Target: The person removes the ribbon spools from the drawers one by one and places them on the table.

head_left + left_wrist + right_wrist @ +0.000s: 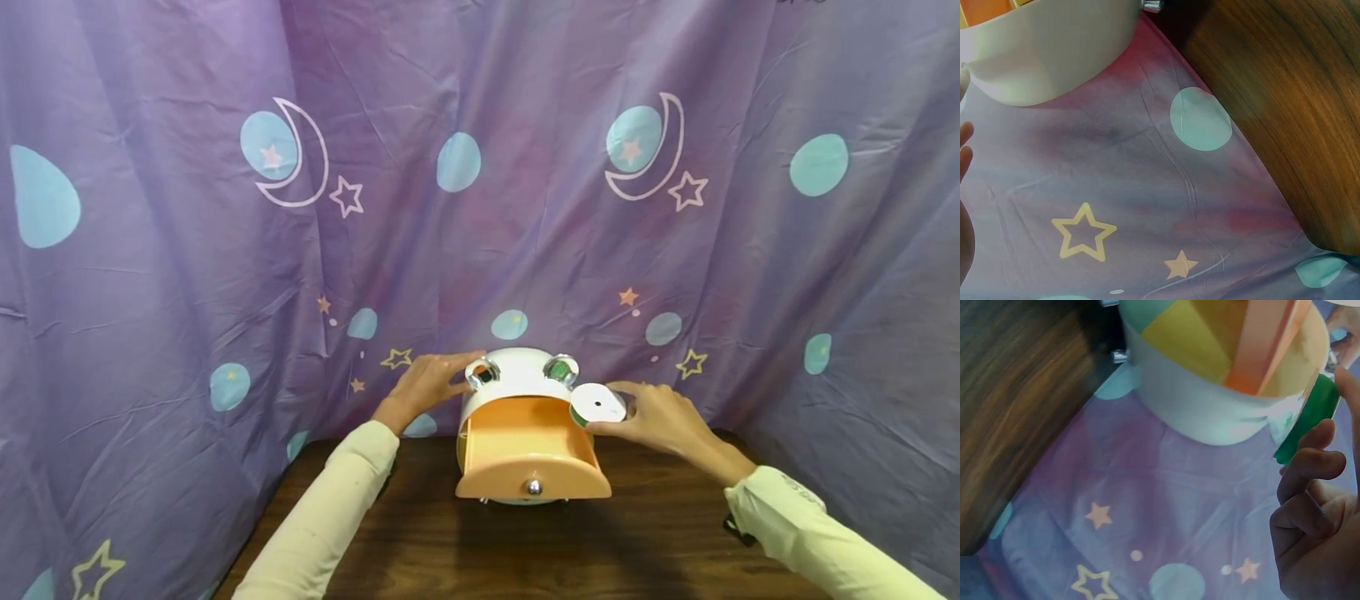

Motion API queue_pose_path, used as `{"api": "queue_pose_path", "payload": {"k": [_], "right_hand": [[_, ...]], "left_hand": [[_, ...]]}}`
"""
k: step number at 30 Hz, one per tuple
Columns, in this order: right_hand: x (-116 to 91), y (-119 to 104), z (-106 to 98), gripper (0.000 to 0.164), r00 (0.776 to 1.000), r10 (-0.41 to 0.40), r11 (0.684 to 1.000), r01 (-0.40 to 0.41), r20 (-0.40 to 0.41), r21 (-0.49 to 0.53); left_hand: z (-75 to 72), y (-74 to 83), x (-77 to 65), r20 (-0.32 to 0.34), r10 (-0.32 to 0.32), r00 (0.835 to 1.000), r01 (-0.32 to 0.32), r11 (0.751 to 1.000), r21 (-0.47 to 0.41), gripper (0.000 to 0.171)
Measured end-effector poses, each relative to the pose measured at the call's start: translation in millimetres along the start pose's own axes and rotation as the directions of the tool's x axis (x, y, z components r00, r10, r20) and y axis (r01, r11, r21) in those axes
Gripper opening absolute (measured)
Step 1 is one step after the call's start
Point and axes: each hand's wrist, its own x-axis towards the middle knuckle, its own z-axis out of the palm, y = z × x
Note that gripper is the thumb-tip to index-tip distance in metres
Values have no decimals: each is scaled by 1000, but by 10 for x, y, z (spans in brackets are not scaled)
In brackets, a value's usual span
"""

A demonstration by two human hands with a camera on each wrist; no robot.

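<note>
A white rounded box (pixel 522 367) sits on the wooden table, with its orange drawer (pixel 531 475) pulled out toward me. Two shiny rings stand on its top; the right ring (pixel 561 370) shows green inside, the left ring (pixel 482 372) dark and orange. My left hand (pixel 431 383) reaches to the box's upper left side, fingers straight, fingertips right at the left ring. Between thumb and fingers my right hand (pixel 660 419) pinches a spool of green ribbon (pixel 597 404), white face up, beside the drawer's upper right corner. The right wrist view shows the spool's green edge (pixel 1310 415).
The dark wooden table (pixel 465 558) extends in front of the box. A purple curtain (pixel 525 233) with moons, stars and blue spots hangs close behind and along both sides. A silver knob (pixel 533 487) sticks out from the drawer front.
</note>
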Motion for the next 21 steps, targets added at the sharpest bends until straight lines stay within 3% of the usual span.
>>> {"api": "queue_pose_path", "payload": {"k": [13, 21], "right_hand": [[-130, 532, 100, 103, 997, 75, 996, -76, -23, -43], [-229, 807, 244, 93, 995, 95, 995, -96, -17, -37]], "left_hand": [[22, -4, -17, -16, -1, 1000, 1, 1000, -5, 66], [13, 0, -9, -15, 21, 1000, -20, 999, 27, 66]]}}
